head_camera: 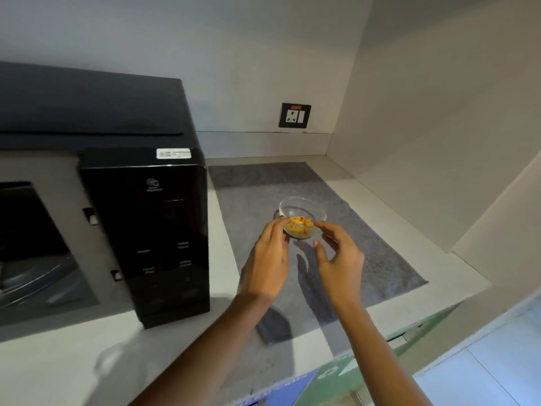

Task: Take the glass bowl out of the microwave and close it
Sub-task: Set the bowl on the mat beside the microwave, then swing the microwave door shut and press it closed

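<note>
A small glass bowl (pixel 303 213) with yellow food in it rests on a grey mat (pixel 366 244) to the right of the microwave. My left hand (pixel 268 259) has its fingertips against the bowl's left wall. My right hand (pixel 339 259) curls beside the bowl's right side, fingers spread, thumb clear of the glass. The black microwave (pixel 152 218) stands at the left. Its cavity (pixel 26 244) is exposed and the latch slots on its front frame show. The door itself is out of view.
The pale counter (pixel 87 361) runs along the front, and its edge is near my forearms. A wall socket (pixel 295 115) sits on the back wall. A side wall closes the corner on the right, behind the mat.
</note>
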`<act>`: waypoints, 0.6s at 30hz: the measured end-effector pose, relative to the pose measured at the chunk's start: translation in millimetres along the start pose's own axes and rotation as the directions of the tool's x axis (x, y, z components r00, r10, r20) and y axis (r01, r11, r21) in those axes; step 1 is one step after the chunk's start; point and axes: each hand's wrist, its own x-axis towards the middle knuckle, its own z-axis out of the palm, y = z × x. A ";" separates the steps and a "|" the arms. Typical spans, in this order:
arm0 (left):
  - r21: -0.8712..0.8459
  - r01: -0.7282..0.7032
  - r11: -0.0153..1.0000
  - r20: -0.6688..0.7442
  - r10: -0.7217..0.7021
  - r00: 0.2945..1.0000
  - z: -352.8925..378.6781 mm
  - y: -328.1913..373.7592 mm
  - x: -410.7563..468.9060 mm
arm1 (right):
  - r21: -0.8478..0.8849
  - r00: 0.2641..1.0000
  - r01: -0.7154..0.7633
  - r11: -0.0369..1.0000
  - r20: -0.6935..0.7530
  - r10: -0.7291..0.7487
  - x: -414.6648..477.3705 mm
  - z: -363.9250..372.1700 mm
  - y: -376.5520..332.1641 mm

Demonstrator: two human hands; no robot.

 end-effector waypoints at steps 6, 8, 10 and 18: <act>0.078 -0.096 0.992 -0.068 0.101 0.993 -64.1 26.8 -48.3 | -0.057 0.966 0.242 0.969 -0.075 -0.246 -51.9 -7.2 -56.7; 0.115 -0.125 0.985 -0.130 0.140 0.982 -94.0 35.0 -66.6 | -0.038 0.944 0.318 0.947 -0.081 -0.320 -70.7 -8.2 -84.6; 0.118 -0.132 0.984 -0.181 0.152 0.972 -118.9 41.7 -82.1 | -0.019 0.930 0.354 0.935 -0.104 -0.354 -87.3 -6.8 -108.8; 0.291 0.053 0.955 -0.400 0.072 0.914 -235.0 63.9 -145.5 | 0.245 0.893 0.446 0.861 -0.054 -0.447 -144.7 11.1 -213.5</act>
